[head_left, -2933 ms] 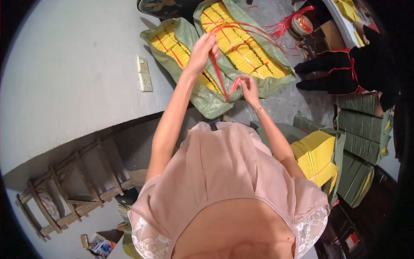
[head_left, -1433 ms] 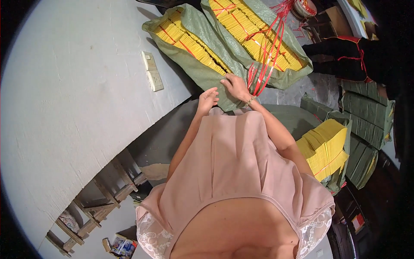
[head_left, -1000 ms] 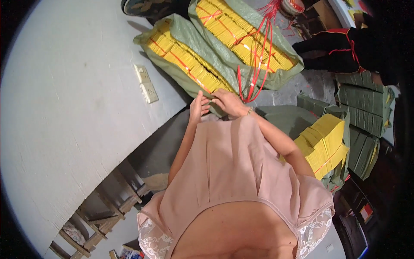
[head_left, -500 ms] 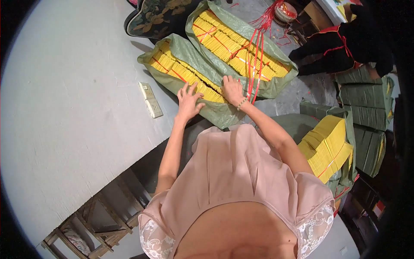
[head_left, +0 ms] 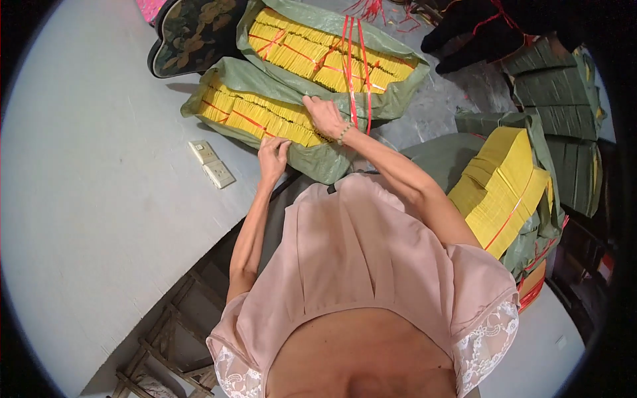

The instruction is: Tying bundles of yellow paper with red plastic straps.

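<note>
Two open green woven sacks lie side by side, both packed with rows of yellow folded paper bundles tied with red strips. In the near sack [head_left: 322,164], the yellow bundles [head_left: 255,114] lie uncovered. My left hand [head_left: 272,158] has its fingers closed on this sack's near rim, at the table edge. Across the bundles, my right hand [head_left: 325,118] grips the sack's opposite rim, where it meets the far sack [head_left: 406,94]. Long red plastic strips [head_left: 350,66] hang across the far sack. Part of the sack rim is hidden beneath my fingers.
A pale table [head_left: 113,172] fills the left, with a socket panel [head_left: 212,164] on it. A dark floral-patterned seat [head_left: 199,33] stands behind. To the right are another yellow stack [head_left: 494,189] and piled green bundles [head_left: 557,96]. A person in dark clothes [head_left: 474,30] is at the far right.
My view has shifted, so the sacks appear further up and left. The left hand's spread fingers have closed on the near rim. The right hand stays at the rim between the sacks.
</note>
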Action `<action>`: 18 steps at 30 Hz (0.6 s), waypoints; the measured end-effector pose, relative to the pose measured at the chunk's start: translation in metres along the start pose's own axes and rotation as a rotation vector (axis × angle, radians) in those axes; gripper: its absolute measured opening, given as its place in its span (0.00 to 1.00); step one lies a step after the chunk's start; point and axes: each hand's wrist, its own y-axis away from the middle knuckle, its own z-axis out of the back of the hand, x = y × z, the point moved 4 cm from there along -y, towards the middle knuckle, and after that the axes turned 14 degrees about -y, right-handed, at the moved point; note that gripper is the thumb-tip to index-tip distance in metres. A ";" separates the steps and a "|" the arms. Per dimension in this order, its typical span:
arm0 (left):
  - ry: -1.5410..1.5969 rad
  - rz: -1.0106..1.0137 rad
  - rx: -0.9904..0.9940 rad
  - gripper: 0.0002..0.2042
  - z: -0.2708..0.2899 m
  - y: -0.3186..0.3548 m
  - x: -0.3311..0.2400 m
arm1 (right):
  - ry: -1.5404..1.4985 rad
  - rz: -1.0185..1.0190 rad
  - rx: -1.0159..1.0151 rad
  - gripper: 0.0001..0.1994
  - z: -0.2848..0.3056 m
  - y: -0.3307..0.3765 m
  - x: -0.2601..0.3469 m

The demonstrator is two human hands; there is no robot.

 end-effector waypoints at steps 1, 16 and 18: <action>-0.002 -0.002 0.010 0.05 -0.004 0.000 0.001 | -0.010 -0.003 0.019 0.09 0.004 0.002 0.002; 0.020 0.201 -0.116 0.05 -0.046 -0.032 0.011 | -0.117 -0.067 0.053 0.08 0.005 -0.001 -0.006; 0.026 0.175 -0.129 0.05 -0.044 -0.031 0.005 | -0.086 -0.051 0.055 0.08 0.003 0.002 -0.003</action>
